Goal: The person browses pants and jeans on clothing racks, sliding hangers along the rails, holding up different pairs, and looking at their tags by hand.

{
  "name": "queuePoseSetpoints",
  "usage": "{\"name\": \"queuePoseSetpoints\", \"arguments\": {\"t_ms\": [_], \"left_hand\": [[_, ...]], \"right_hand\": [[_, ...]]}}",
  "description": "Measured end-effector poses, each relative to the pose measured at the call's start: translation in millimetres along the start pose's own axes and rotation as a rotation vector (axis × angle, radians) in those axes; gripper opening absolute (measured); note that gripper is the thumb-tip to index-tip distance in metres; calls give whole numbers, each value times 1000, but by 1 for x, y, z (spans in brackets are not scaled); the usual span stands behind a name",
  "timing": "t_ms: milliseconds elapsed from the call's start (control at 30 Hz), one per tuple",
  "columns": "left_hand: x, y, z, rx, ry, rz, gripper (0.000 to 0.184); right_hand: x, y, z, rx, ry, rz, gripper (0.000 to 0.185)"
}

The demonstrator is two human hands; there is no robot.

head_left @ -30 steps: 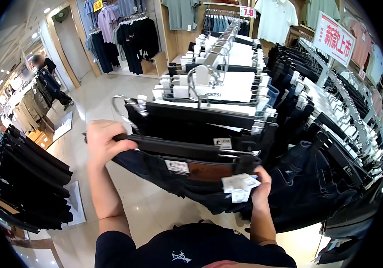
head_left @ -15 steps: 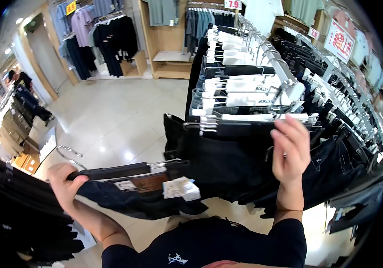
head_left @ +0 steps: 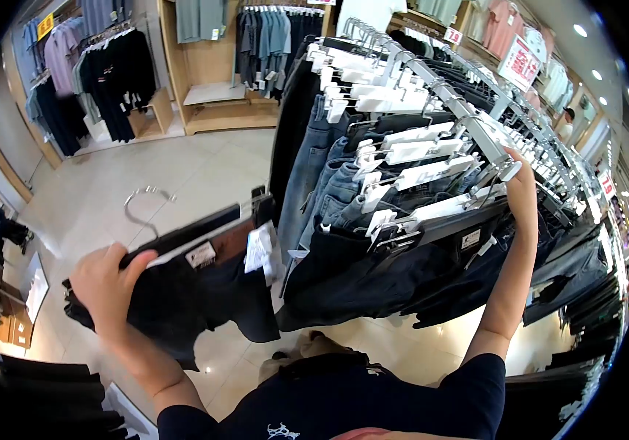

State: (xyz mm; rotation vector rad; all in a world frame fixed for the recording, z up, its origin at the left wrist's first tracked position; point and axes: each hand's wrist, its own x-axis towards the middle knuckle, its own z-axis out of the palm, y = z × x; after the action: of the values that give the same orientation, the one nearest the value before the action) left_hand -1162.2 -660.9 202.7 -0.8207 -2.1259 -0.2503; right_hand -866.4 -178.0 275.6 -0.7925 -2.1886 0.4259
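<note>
My left hand [head_left: 109,282] is closed around a black clip hanger [head_left: 182,236] with a silver hook. Dark jeans [head_left: 182,301] hang from it, with a brown waistband patch and white paper tags [head_left: 259,249]. At the near end of the metal rail [head_left: 468,125], my right hand [head_left: 523,172] is raised with its fingers bent against the white end cap [head_left: 509,171]. The rail partly hides those fingers, so what they hold is unclear. Below it, black trousers [head_left: 351,282] hang on the nearest hanger of the rack.
Blue jeans [head_left: 307,176] on white hangers fill the rack farther along. Another packed rack stands behind it at right. Wooden shelving [head_left: 230,117] and hanging shirts [head_left: 120,81] line the back wall. Dark garments [head_left: 50,400] hang at lower left. Another person [head_left: 565,125] is at far right.
My right hand has moved up and right to the rail's end. The jeans in my left hand have swung round, with their hanger hook now upright. The view has turned right.
</note>
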Motion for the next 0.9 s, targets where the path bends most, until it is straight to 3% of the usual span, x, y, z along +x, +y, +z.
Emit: {"name": "queuePoseSetpoints", "arguments": {"t_ms": [67, 167, 267, 333, 367, 433, 533, 633, 667, 733, 767, 900], "left_hand": [[24, 12, 20, 54, -8, -3, 51], [58, 34, 41, 45, 13, 26, 52], [93, 56, 57, -1, 44, 82, 52], [119, 71, 67, -110, 87, 165, 51], [131, 80, 70, -160, 77, 162, 52], [155, 98, 74, -233, 39, 177, 53], [183, 126, 86, -223, 47, 312, 53], [204, 160, 102, -234, 98, 384, 54], [211, 173, 103, -274, 3, 369, 55], [225, 196, 110, -270, 51, 413, 55], [231, 208, 109, -264, -2, 395, 55], [252, 252, 109, -214, -14, 409, 58]], "right_hand": [[3, -20, 2, -34, -78, -31, 44], [29, 0, 3, -117, -217, -321, 54], [52, 19, 12, 21, -336, -326, 57], [70, -19, 22, 336, -397, 401, 45], [68, -22, 28, 510, -356, 443, 37], [82, -7, 40, 298, -446, 282, 30], [100, 20, 51, 263, -743, -14, 48], [103, 13, 52, 271, -772, 23, 52], [107, 26, 57, 237, -720, -156, 49], [109, 23, 57, 296, -769, 8, 46], [111, 32, 59, 146, -743, -123, 43], [100, 19, 49, 150, -756, -160, 40]]}}
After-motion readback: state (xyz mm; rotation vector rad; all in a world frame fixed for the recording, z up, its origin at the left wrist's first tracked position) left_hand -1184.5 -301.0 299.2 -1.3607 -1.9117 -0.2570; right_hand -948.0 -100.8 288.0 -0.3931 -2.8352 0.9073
